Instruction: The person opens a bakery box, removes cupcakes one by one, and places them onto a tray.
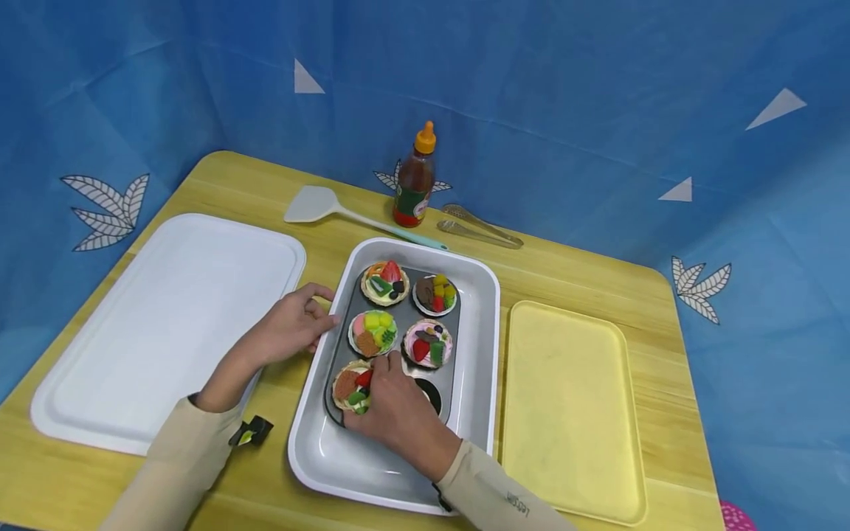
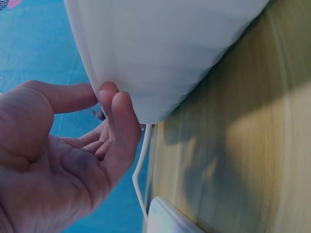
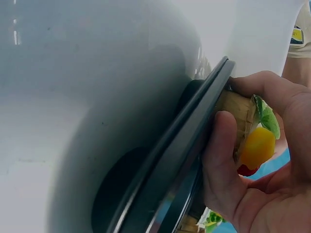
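A dark muffin tin (image 1: 401,322) with several fruit-topped tarts lies inside a deep white tray (image 1: 494,354). My right hand (image 1: 405,409) grips the near-left tart (image 1: 350,385), thumb and fingers around its crust. In the right wrist view, that tart (image 3: 238,114) shows a brown crust and yellow, red and green toppings, close against the tin's rim (image 3: 194,121). Beside it, the near-right cup (image 1: 430,394) is bare and partly hidden by my hand. My left hand (image 1: 292,324) pinches the tray's left rim; in the left wrist view, fingertips (image 2: 122,104) touch its outer wall (image 2: 150,53).
A flat white tray (image 1: 179,310) lies on the left, a yellow tray (image 1: 571,413) on the right. Along the back are a white spatula (image 1: 315,204), a sauce bottle (image 1: 415,184) and metal tongs (image 1: 478,227). A small black object (image 1: 252,431) lies by my left sleeve.
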The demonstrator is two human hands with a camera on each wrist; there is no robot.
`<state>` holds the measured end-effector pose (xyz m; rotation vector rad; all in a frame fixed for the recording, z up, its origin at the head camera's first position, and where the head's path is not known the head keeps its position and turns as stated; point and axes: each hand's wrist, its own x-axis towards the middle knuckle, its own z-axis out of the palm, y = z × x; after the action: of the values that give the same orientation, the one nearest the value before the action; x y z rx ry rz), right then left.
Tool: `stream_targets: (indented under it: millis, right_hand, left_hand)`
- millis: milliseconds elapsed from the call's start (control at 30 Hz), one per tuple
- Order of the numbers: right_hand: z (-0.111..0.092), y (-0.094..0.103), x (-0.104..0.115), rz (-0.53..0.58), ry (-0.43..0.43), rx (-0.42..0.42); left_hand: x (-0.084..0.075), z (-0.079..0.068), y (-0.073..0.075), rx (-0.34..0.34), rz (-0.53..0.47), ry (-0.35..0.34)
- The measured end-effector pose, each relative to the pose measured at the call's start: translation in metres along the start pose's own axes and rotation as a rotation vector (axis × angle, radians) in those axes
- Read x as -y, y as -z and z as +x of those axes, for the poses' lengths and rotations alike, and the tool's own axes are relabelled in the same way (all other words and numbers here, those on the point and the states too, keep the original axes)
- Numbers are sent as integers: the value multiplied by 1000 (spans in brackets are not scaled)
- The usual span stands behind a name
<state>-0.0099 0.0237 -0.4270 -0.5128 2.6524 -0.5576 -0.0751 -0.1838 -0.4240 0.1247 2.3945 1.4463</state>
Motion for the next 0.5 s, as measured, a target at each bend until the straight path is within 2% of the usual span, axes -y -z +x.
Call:
stream_targets:
  millis: [167,500]
  right_hand:
    - [0,-1,0,-11,15,-26]
    - [0,-2,-1,10,14,-22]
  left_hand:
    - [2,0,0,-3,-3,-8]
    - [5,-1,0,4,-9,14]
